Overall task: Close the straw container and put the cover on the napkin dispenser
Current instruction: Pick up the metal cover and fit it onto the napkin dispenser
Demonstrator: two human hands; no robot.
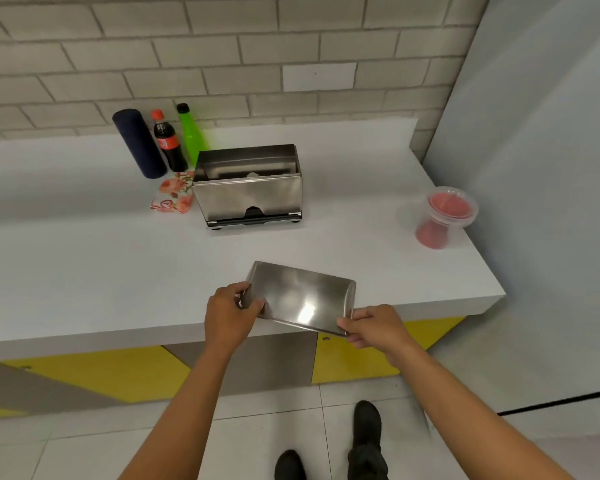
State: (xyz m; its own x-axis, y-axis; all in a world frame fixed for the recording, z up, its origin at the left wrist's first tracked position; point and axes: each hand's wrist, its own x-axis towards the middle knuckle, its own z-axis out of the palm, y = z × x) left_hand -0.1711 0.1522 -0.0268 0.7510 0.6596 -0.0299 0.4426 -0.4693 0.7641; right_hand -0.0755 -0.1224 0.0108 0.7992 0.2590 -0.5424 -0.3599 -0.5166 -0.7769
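1. Nearest, two black shoes (366,431) stand on the tiled floor (257,445) below the bare forearms.
2. The left hand (229,315) grips the left end of the steel cover (300,299), fingers (253,304) curled closed over its edge.
3. The right hand (374,327) pinches the cover's near right corner, thumb on top, fingers closed beneath.
4. The cover is held tilted over the front edge of the white tabletop (101,258); whether it touches the surface I cannot tell.
5. Farther back, mid-tabletop, the steel dispenser (248,199) stands open-topped, well apart from the cover.
6. At the right, near the wall, sits a clear container (445,216) with red inside.
7. Left of the dispenser lies a floral cloth (172,197); behind it stand a dark flask (137,143), a cola bottle (168,143) and a green bottle (191,133) before the brick wall (222,46).
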